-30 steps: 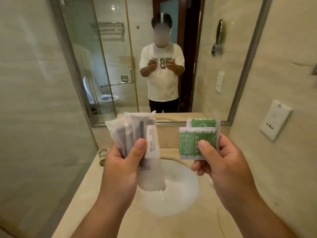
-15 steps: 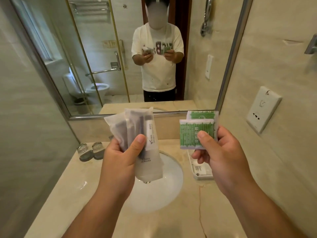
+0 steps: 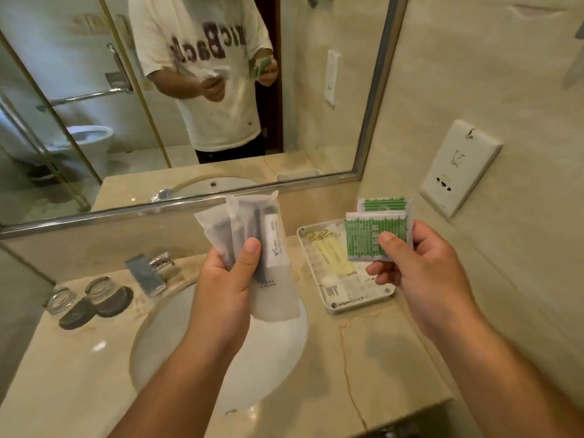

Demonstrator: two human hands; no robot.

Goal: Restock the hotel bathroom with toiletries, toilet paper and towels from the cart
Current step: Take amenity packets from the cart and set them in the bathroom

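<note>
Green sachets point(image 3: 376, 232) held over the tray, right hand nearer.
We pinch the two sachets between the thumb and fingers of our right hand point(image 3: 420, 267). The white tray point(image 3: 360, 301) lies on the counter beneath them, at 9 o'clock of that hand, its long side running from 5 toward 11 o'clock. Our left hand point(image 3: 227, 279) grips a fan of frosted toiletry packets point(image 3: 249, 229) over the sink basin point(image 3: 189, 343), with the tray at its 3 o'clock, so we judge the right hand should set down first.

shirt point(image 3: 202, 49) in mirror point(image 3: 316, 90): big dark letters, roughly "icBac" | green packets point(image 3: 373, 235): white characters, unreadable | white tube point(image 3: 274, 241) in pouch point(image 3: 215, 229): small print, blurred
</note>
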